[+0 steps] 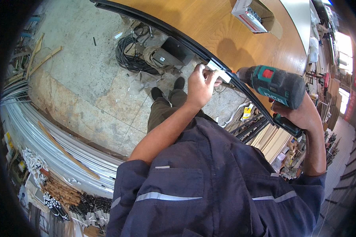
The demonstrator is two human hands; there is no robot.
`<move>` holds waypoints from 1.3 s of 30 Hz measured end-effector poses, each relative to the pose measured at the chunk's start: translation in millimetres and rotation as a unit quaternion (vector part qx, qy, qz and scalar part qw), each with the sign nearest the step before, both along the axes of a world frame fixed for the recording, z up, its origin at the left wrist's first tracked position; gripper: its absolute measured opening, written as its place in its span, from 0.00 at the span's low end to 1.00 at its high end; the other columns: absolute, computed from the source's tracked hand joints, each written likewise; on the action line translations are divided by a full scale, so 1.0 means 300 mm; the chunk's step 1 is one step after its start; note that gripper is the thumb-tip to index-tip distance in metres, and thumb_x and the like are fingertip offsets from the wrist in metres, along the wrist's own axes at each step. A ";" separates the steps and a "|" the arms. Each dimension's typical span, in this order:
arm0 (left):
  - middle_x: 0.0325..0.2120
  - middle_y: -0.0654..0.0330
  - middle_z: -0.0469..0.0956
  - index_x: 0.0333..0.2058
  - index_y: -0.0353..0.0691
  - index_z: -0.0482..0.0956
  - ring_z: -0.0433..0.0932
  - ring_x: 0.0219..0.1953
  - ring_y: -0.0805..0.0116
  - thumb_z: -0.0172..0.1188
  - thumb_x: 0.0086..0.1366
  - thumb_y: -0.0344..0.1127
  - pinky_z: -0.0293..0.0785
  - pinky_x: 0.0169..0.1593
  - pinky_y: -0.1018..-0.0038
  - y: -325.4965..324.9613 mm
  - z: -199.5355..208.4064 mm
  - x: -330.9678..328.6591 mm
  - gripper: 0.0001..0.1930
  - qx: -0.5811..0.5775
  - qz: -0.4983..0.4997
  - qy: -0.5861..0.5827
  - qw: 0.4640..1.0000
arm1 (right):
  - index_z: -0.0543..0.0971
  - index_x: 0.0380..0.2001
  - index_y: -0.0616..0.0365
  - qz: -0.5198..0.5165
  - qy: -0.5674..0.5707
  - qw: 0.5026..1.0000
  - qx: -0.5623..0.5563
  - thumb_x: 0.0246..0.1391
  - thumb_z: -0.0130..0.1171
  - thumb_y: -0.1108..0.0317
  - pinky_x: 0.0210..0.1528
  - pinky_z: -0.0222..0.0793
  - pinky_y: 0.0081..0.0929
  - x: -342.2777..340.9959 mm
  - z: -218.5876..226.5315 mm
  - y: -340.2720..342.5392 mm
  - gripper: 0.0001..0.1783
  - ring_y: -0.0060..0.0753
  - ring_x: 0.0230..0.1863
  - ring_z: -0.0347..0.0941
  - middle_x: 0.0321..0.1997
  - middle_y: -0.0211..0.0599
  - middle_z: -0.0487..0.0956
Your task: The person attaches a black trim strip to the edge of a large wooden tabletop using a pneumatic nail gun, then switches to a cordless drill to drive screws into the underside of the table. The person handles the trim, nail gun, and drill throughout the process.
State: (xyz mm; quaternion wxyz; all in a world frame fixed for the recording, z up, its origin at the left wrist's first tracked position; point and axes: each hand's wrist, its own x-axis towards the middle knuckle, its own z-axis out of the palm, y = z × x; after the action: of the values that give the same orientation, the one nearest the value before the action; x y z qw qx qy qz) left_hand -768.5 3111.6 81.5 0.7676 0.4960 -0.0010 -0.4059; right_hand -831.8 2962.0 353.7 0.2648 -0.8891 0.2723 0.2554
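My right hand (pixel 290 114) is wrapped round the handle of a green and black cordless drill (pixel 271 83), whose nose points left. The tip of the drill meets a long dark metal bar (pixel 178 34) lying along the edge of the wooden tabletop. With bent fingers, my left hand (pixel 201 85) pinches a short white strip (pixel 221 73) against that bar, just left of the drill's tip. Whether a screw sits at the tip is too small to tell.
An open cardboard box (pixel 254 15) of screws stands on the tabletop (pixel 194 14). Below lie a coil of black cable (pixel 126 55) and a dark bin (pixel 176 51). Long metal profiles (pixel 67 138) are stacked at the left, and dark bars (pixel 251 128) lean under the table's right part.
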 end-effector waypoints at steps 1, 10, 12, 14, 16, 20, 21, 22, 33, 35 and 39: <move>0.33 0.47 0.79 0.37 0.24 0.70 0.85 0.34 0.60 0.58 0.69 0.31 0.84 0.38 0.71 0.002 0.001 0.002 0.12 -0.001 -0.002 -0.010 1.000 | 0.77 0.46 0.60 0.001 0.001 1.000 -0.001 0.44 0.68 0.79 0.41 0.76 0.28 0.004 0.000 0.000 0.22 0.25 0.37 0.78 0.37 0.35 0.83; 0.31 0.47 0.79 0.36 0.23 0.69 0.85 0.33 0.60 0.58 0.69 0.31 0.85 0.37 0.70 -0.001 -0.005 0.002 0.13 0.000 0.007 -0.016 1.000 | 0.77 0.47 0.60 0.045 -0.006 0.999 -0.015 0.41 0.70 0.77 0.47 0.74 0.31 0.043 0.017 0.024 0.25 0.31 0.40 0.78 0.39 0.38 0.82; 0.32 0.46 0.79 0.37 0.23 0.69 0.85 0.33 0.60 0.58 0.69 0.30 0.85 0.37 0.70 -0.002 -0.004 0.003 0.12 0.003 0.006 -0.017 1.000 | 0.76 0.50 0.61 0.039 0.008 0.999 -0.009 0.40 0.70 0.77 0.55 0.70 0.32 0.040 0.017 0.027 0.29 0.39 0.47 0.76 0.46 0.43 0.80; 0.33 0.46 0.79 0.37 0.23 0.69 0.85 0.33 0.59 0.58 0.69 0.30 0.85 0.37 0.70 -0.007 -0.008 -0.001 0.12 -0.003 0.014 -0.012 1.000 | 0.75 0.51 0.62 0.036 0.030 0.999 -0.012 0.40 0.70 0.76 0.60 0.67 0.33 0.046 0.021 0.029 0.31 0.43 0.51 0.75 0.50 0.46 0.79; 0.33 0.46 0.79 0.38 0.23 0.69 0.85 0.33 0.59 0.57 0.69 0.30 0.85 0.38 0.70 -0.005 0.001 -0.002 0.12 -0.002 0.016 -0.005 1.000 | 0.76 0.50 0.62 0.041 0.045 0.998 -0.026 0.40 0.71 0.76 0.59 0.68 0.33 0.049 0.026 0.030 0.30 0.43 0.50 0.76 0.48 0.46 0.79; 0.35 0.45 0.78 0.42 0.22 0.68 0.84 0.34 0.59 0.56 0.70 0.30 0.85 0.39 0.70 -0.007 -0.002 -0.008 0.13 -0.016 0.018 0.002 1.000 | 0.77 0.48 0.63 0.059 0.017 0.997 -0.037 0.40 0.71 0.75 0.58 0.69 0.33 0.041 0.018 0.028 0.28 0.44 0.49 0.77 0.47 0.47 0.80; 0.36 0.45 0.78 0.42 0.22 0.68 0.84 0.35 0.59 0.56 0.70 0.30 0.85 0.39 0.70 -0.007 -0.001 -0.009 0.13 -0.017 0.019 0.005 1.000 | 0.77 0.48 0.63 0.076 0.006 0.996 -0.037 0.40 0.71 0.75 0.58 0.69 0.33 0.031 0.013 0.023 0.27 0.44 0.49 0.77 0.47 0.47 0.80; 0.36 0.46 0.78 0.43 0.22 0.68 0.84 0.35 0.59 0.55 0.71 0.31 0.85 0.39 0.70 -0.006 0.001 -0.009 0.13 -0.018 0.019 0.008 1.000 | 0.77 0.48 0.63 0.093 -0.005 0.995 -0.037 0.40 0.71 0.75 0.58 0.69 0.33 0.026 0.010 0.020 0.27 0.43 0.49 0.77 0.46 0.46 0.80; 0.35 0.48 0.77 0.43 0.22 0.68 0.84 0.35 0.59 0.53 0.71 0.31 0.85 0.37 0.69 -0.007 0.011 -0.013 0.13 -0.003 0.032 -0.002 0.999 | 0.78 0.45 0.64 0.099 -0.007 0.995 -0.014 0.40 0.70 0.76 0.55 0.71 0.32 0.047 0.013 0.010 0.24 0.44 0.46 0.78 0.45 0.48 0.81; 0.35 0.48 0.77 0.43 0.22 0.68 0.84 0.34 0.59 0.53 0.71 0.31 0.85 0.37 0.69 -0.008 0.007 -0.014 0.13 -0.008 0.036 -0.002 0.999 | 0.79 0.44 0.65 0.128 -0.021 0.991 -0.020 0.40 0.69 0.76 0.55 0.71 0.32 0.039 0.007 0.007 0.23 0.43 0.45 0.78 0.44 0.49 0.82; 0.35 0.49 0.77 0.43 0.22 0.68 0.84 0.34 0.60 0.53 0.71 0.31 0.85 0.37 0.70 -0.009 0.010 -0.016 0.13 0.004 0.037 -0.004 0.999 | 0.79 0.43 0.65 0.123 -0.040 0.991 -0.021 0.39 0.67 0.77 0.55 0.71 0.32 0.014 -0.007 -0.005 0.22 0.45 0.45 0.78 0.44 0.49 0.82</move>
State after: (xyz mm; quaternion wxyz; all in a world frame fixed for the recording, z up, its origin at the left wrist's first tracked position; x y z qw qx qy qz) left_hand -773.4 3109.0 84.6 0.7801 0.5007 0.0156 -0.3748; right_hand -827.6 2960.5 351.7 0.2236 -0.9307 0.1553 0.2443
